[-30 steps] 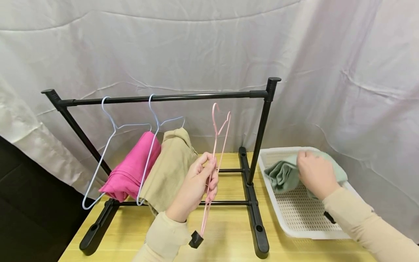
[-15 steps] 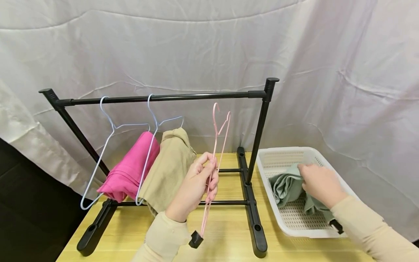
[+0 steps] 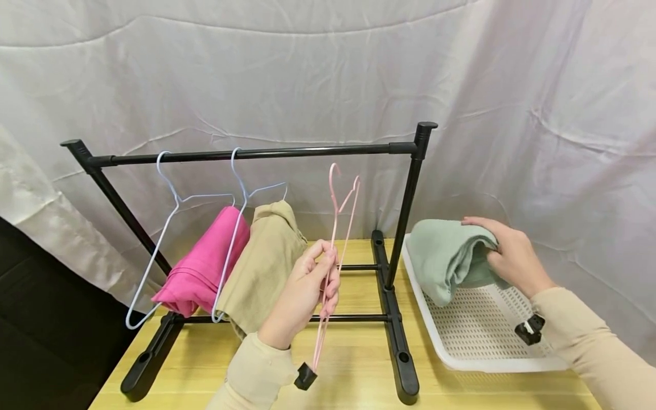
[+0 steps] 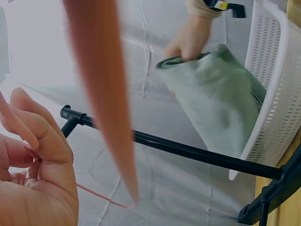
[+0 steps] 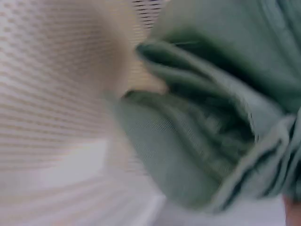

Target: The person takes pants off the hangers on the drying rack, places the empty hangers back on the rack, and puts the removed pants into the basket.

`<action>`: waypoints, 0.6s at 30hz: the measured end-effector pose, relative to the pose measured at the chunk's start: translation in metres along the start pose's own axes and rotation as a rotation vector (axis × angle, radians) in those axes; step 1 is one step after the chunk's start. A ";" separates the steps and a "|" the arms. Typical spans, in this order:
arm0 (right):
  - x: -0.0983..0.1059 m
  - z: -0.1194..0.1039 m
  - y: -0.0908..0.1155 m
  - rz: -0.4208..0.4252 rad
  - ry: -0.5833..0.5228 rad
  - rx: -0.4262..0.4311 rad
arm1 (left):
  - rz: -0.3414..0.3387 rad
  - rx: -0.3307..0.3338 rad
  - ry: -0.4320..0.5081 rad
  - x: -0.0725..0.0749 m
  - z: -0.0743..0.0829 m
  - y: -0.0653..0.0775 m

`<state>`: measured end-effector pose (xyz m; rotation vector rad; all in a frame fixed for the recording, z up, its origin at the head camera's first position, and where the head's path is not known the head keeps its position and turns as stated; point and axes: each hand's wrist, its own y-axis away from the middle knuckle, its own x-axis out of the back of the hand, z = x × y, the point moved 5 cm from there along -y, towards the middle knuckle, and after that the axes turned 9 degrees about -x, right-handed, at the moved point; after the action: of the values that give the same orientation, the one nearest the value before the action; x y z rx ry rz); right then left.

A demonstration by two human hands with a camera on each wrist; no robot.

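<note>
Upright in front of the rack, a pink hanger (image 3: pixel 333 228) is held by my left hand (image 3: pixel 307 290), thumb and fingers pinching its wire. My right hand (image 3: pixel 517 259) grips a folded green cloth (image 3: pixel 446 256) by one side, over the white basket. In the left wrist view the green cloth (image 4: pixel 216 99) hangs from the right hand (image 4: pixel 190 40) beside the basket wall. Layered folds of the green cloth (image 5: pixel 188 141) fill much of the right wrist view, where the gripping fingers are mostly hidden.
The black rack (image 3: pixel 307 151) stands on the wooden table (image 3: pixel 348 364). Two blue hangers hang on its bar, one with a pink cloth (image 3: pixel 210 262), the other with a beige cloth (image 3: pixel 266 262). The perforated white basket (image 3: pixel 441 347) sits right of the rack, before a pale curtain (image 3: pixel 307 74).
My right hand has lifted the green cloth from the basket floor and turned it, now holding it by its right side. The left hand and pink hanger have hardly moved.
</note>
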<state>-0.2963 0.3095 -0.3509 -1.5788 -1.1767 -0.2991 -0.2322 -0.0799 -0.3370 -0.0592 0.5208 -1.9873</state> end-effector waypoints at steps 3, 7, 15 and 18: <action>-0.013 0.022 0.016 -0.020 -0.068 0.004 | 0.005 0.003 0.002 0.002 0.000 0.002; -0.020 0.044 0.037 -0.133 -0.085 0.018 | 0.007 0.007 0.002 0.000 -0.001 0.001; -0.014 0.051 0.046 -0.528 -0.013 -0.032 | 0.001 0.010 -0.003 -0.003 -0.002 0.000; -0.011 0.049 0.047 -0.589 0.036 -0.039 | -0.013 0.014 -0.002 -0.005 -0.002 -0.001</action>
<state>-0.2827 0.3489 -0.4053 -1.2215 -1.5992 -0.7315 -0.2313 -0.0744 -0.3379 -0.0557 0.5065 -2.0035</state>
